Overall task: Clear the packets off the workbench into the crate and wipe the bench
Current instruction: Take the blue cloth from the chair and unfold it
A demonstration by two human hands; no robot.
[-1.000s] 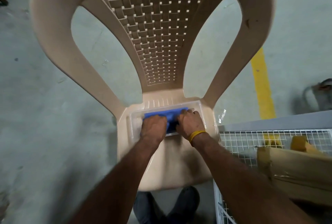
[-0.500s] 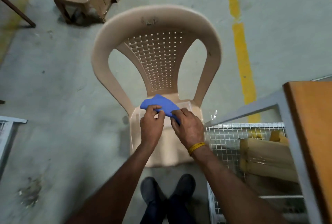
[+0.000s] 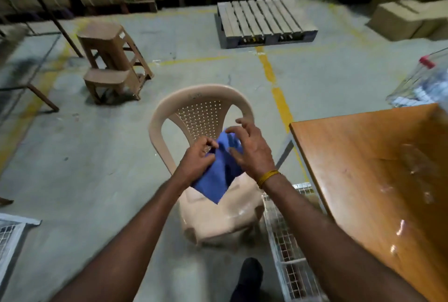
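Left hand [image 3: 198, 156] pinching blue cloth [image 3: 218, 175] in closed fingers [image 3: 210, 143] above beige plastic chair [image 3: 206, 117]; right hand [image 3: 252, 153] spreading open fingers [image 3: 238, 129], brushing cloth, beside orange wooden desk [image 3: 358, 156].

I see the orange-brown counter [image 3: 358, 163] on my right with clear plastic wrap [image 3: 419, 170] lying on it; the concrete floor [image 3: 97, 168] carries a beige chair [image 3: 201, 110], stools [image 3: 109, 59] and a pallet [image 3: 264, 20].

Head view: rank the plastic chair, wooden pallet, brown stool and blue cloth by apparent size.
1. plastic chair
2. wooden pallet, farther away, so likely bigger in reality
3. brown stool
4. blue cloth, held by the left hand
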